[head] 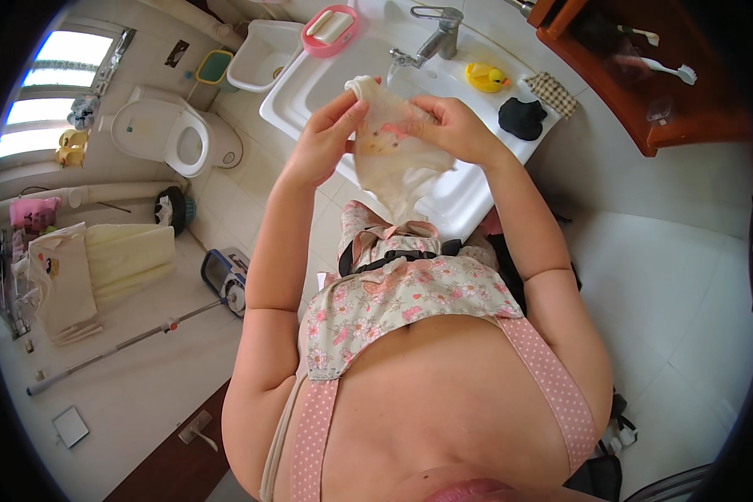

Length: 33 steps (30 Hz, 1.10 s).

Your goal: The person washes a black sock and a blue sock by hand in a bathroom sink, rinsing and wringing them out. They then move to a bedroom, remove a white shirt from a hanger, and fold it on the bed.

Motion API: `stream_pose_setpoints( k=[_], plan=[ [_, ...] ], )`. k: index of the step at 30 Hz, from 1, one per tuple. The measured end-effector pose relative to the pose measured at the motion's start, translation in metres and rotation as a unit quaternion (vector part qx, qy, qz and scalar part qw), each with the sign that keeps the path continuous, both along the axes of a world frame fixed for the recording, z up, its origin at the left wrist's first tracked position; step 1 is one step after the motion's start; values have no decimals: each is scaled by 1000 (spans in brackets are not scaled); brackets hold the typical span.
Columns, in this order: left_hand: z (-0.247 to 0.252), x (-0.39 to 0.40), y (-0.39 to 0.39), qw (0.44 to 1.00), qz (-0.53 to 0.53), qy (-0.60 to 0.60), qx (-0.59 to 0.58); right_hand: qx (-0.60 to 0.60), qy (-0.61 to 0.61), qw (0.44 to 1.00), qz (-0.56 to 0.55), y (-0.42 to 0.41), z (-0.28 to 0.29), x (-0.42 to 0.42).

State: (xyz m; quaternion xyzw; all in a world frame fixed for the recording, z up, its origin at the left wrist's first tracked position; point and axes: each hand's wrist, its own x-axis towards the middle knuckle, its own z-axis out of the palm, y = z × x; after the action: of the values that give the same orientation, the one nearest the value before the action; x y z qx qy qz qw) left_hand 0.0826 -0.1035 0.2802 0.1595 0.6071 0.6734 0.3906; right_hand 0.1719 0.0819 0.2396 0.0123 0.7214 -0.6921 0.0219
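Note:
A wet cream-coloured cloth point(383, 157), thin and bearing a pink print with small dark spots, hangs between my hands over the front rim of the white washbasin point(282, 110). My left hand point(332, 128) pinches its bunched upper left edge. On the right side of the cloth, my right hand point(455, 128) grips it with bent fingers, some hidden behind the fabric. The cloth's lower end droops towards the floral apron point(414, 292) on my body. Behind it stands the chrome tap point(439, 41), with what looks like water below its spout.
A pink soap dish point(307, 47) holding soap sits on the basin's back left corner. Along the right rim are a yellow rubber duck point(486, 78), a black cloth point(522, 119) and a checked cloth point(552, 95). A wooden cabinet point(593, 81) juts out at upper right.

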Motion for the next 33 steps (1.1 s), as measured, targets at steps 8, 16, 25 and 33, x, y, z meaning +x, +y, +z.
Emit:
stream_pose_setpoints(
  k=[8,16,25,33],
  plan=[
    [-26,-10,-16,976,173,101,87,-102,43,992,-60,50,16,15],
    [-73,-47,-83,913,306,227,-143,-204,13,975,84,15,15,-18],
    [-48,11,-121,943,150,297,-22,-286,12,909,303,-125,-6,-57],
    [-33,-29,-281,897,270,299,-181,102,130,974,157,-277,-11,-125]
  ],
)
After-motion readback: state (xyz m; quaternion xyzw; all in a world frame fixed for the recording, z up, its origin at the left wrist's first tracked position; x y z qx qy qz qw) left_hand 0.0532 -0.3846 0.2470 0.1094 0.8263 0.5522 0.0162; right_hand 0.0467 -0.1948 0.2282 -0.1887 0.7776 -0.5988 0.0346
